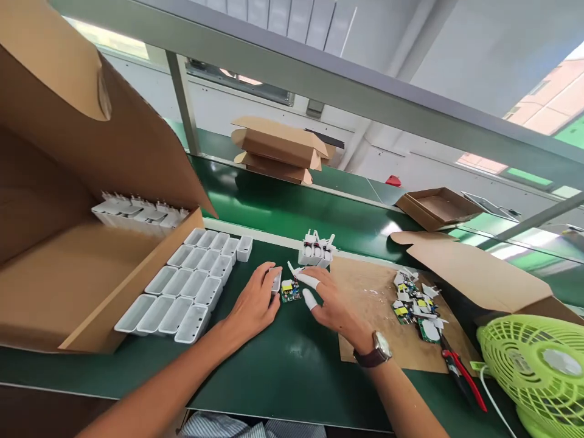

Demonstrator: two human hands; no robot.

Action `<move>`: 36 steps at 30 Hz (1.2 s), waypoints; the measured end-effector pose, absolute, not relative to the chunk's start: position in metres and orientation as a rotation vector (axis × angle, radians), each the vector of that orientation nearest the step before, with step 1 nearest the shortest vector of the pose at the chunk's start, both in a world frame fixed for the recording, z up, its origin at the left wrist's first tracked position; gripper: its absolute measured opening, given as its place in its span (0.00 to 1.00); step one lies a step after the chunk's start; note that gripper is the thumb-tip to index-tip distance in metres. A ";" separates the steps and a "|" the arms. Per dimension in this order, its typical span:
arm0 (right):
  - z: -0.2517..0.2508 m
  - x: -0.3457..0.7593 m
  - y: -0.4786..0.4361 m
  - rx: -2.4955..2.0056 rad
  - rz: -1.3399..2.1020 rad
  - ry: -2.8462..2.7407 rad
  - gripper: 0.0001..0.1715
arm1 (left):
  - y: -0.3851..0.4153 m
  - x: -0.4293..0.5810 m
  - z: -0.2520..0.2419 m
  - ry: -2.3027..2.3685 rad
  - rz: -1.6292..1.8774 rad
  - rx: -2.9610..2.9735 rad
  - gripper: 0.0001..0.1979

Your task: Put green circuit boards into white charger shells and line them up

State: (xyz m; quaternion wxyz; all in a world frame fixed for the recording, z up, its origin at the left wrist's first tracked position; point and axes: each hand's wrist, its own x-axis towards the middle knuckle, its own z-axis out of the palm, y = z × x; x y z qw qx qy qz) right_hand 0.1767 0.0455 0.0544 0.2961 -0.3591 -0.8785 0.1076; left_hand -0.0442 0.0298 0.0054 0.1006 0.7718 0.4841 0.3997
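Observation:
My left hand (256,302) curls round a white plastic charger shell (276,281) on the green mat. My right hand (331,304), with white finger cots on two fingertips and a watch at the wrist, lies just right of it, fingers stretched toward a small green circuit board (290,291) between the hands. A cluster of assembled white plug housings (316,250) stands just beyond the fingers.
Rows of empty white shells (182,286) lie left of my hands beside a big open carton (68,267) holding more shells. A cardboard sheet (374,304) at right carries loose circuit boards (415,304). Red-handled cutters (460,371) and a green fan (538,365) sit at the right edge.

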 end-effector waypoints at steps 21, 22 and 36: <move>0.029 0.180 0.047 -1.047 0.145 -2.389 0.31 | 0.029 -0.039 0.009 1.451 1.044 2.112 0.30; 0.031 0.180 0.047 -1.040 0.131 -2.387 0.31 | 0.029 -0.040 0.009 1.455 1.039 2.111 0.30; 0.030 0.176 0.041 -1.028 0.091 -2.423 0.36 | 0.035 -0.043 0.005 1.466 1.106 2.068 0.32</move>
